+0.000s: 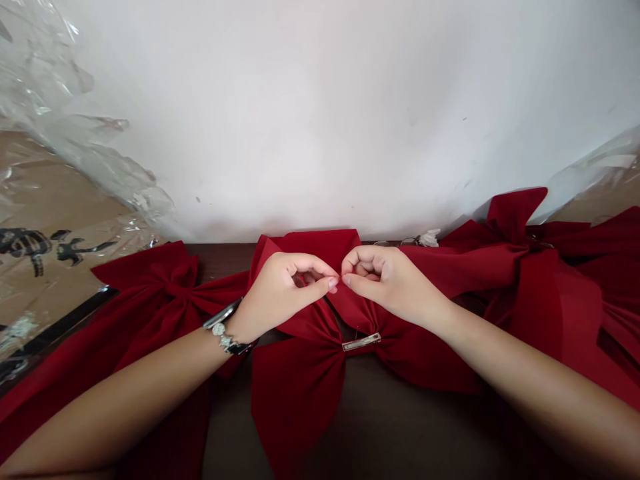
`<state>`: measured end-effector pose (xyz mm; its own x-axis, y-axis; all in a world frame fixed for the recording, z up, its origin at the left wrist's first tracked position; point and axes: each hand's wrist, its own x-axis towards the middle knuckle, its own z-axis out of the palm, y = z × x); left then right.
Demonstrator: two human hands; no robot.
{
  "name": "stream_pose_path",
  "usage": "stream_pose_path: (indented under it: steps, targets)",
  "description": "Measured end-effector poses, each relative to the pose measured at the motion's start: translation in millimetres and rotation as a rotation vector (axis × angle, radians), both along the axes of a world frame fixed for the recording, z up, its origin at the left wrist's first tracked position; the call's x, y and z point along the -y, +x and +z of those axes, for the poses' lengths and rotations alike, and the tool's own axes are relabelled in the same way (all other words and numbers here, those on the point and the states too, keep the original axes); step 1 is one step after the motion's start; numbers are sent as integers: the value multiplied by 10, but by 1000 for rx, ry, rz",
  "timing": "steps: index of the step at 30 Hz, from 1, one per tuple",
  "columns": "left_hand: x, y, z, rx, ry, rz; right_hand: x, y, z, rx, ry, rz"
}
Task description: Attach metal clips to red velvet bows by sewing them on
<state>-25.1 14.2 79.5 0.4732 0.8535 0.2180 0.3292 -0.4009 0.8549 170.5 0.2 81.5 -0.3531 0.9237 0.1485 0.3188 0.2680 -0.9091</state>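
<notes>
My left hand (293,287) and my right hand (387,280) meet fingertip to fingertip above a red fabric bow (300,393). Both are closed in a pinch, thumb against forefinger. Whatever lies between the fingertips is too small to make out. Just below them a silver metal hair clip (361,342) sits across the gathered middle of the bow. A fine thread-like line seems to stand up by the clip. On my left wrist are a dark watch (223,313) and a bracelet (227,341).
Another red bow (175,287) lies to the left, and several more (565,280) are heaped at the right on the dark table (390,420). A white wall (320,120) rises behind. Plastic-wrapped cardboard (55,207) stands at the left. A small white item (429,238) lies by the wall.
</notes>
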Motion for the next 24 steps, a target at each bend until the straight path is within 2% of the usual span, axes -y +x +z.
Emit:
stream_pose_path:
  steps: [24]
  targets:
    - [19,5,53,40,3,-49,-19,49,18,-69,-21,-10]
